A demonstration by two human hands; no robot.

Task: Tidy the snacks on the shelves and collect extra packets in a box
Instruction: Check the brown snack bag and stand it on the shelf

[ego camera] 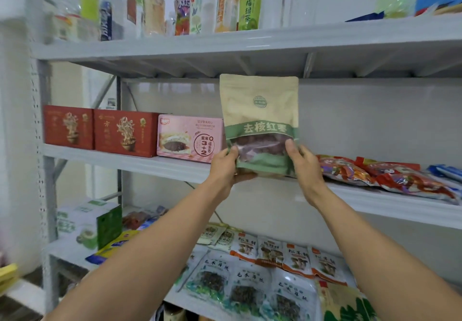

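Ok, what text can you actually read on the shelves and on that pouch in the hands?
"去核红枣": green band of the kraft pouch, held by the left hand and right hand.
"紫米": pink box.
"3+2": same pink box, in the round badge.
"青梅绿茶": green bottle.
Red boxes and lower packets: too blurred to read reliably.

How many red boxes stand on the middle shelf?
2. One red box at the left end, the second red box beside it, by the pink box. Others may hide behind.
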